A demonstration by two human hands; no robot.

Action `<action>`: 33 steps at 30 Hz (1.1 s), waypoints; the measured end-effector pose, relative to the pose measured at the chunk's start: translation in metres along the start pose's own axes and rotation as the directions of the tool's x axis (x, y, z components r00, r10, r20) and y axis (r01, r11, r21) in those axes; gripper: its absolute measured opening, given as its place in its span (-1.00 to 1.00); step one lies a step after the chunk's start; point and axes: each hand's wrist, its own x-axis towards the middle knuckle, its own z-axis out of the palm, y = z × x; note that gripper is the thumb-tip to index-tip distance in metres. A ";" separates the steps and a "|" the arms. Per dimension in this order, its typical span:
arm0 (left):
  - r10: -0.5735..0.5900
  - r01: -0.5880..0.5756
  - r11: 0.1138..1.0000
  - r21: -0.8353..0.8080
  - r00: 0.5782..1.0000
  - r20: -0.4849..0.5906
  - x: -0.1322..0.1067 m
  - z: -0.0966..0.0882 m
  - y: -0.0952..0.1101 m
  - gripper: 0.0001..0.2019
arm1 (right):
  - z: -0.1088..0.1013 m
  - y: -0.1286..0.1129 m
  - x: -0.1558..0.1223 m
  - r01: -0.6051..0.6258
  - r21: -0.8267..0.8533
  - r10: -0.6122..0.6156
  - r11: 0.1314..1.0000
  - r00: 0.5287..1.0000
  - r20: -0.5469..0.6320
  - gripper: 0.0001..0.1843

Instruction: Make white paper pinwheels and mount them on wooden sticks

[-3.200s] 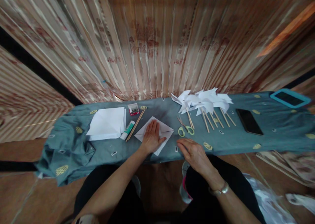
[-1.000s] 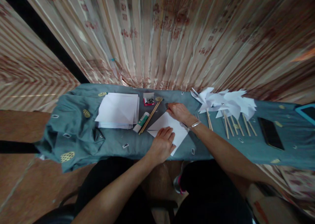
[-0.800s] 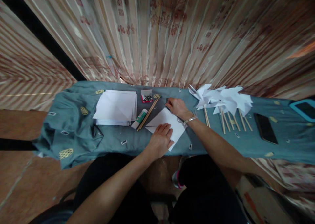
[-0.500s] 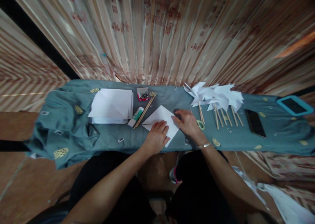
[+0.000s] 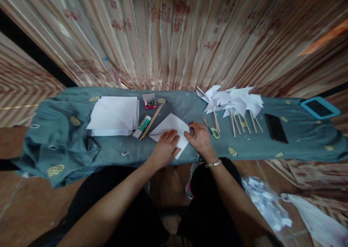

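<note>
On my head feed, a white paper square (image 5: 170,123) sat near frame center, corner-up like a diamond, crease visible, on the cloth-covered bench (image 5: 261,149). Left hand (image 5: 165,145) was palm-down over its lower left part, fingers laid out nearly straight, gripping nothing. Right hand (image 5: 199,138) was at its right corner, thumb and fingers half curled with a gap; I couldn't tell whether it had the edge pinched. Silver bracelet (image 5: 213,163) on that wrist.

Left of center I had a stack of white paper (image 5: 114,113), then a glue stick (image 5: 143,126) just beside two wooden sticks (image 5: 153,119), both leaning up-right. Small red-and-white box (image 5: 149,103) above those, lid up, metal bits inside.

Right of center: green-handled scissors (image 5: 214,132) near the right hand, paper pinwheels (image 5: 233,100) bunched above, then a black phone (image 5: 276,128) and, far right, a blue-framed tablet (image 5: 320,108).
</note>
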 end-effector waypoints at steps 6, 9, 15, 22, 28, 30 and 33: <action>0.013 -0.014 1.000 -0.013 1.000 -0.010 0.000 0.002 -0.002 -0.58 | -0.002 0.007 0.001 -0.009 0.048 0.008 0.999 1.000 0.018 -0.72; 0.021 -0.021 1.000 -0.014 1.000 -0.012 -0.001 0.003 -0.003 -0.58 | -0.003 0.013 0.001 0.014 0.077 -0.016 0.997 0.999 0.031 -0.72; 0.023 -0.023 1.000 -0.018 0.999 -0.026 -0.001 0.005 -0.004 -0.59 | -0.002 0.024 0.000 0.077 0.086 -0.077 0.993 0.997 -0.002 -0.69; 0.031 -0.033 0.999 -0.042 0.999 -0.041 -0.003 0.007 -0.004 -0.58 | -0.012 0.014 -0.008 0.181 0.019 -0.180 0.983 0.982 -0.064 -0.62; 0.044 -0.053 0.994 -0.096 0.995 -0.088 -0.005 0.008 -0.004 -0.48 | -0.008 -0.009 -0.027 0.345 0.068 -0.348 0.936 0.936 0.055 -0.68; 0.027 -0.046 0.989 -0.138 0.990 -0.136 -0.006 0.005 -0.005 -0.49 | -0.005 -0.011 -0.030 0.357 0.057 -0.360 0.932 0.930 0.069 -0.68; -0.021 -0.010 0.989 -0.148 0.979 -0.205 -0.008 0.001 -0.014 -0.56 | -0.004 -0.010 -0.030 0.355 0.054 -0.359 0.933 0.930 0.083 -0.66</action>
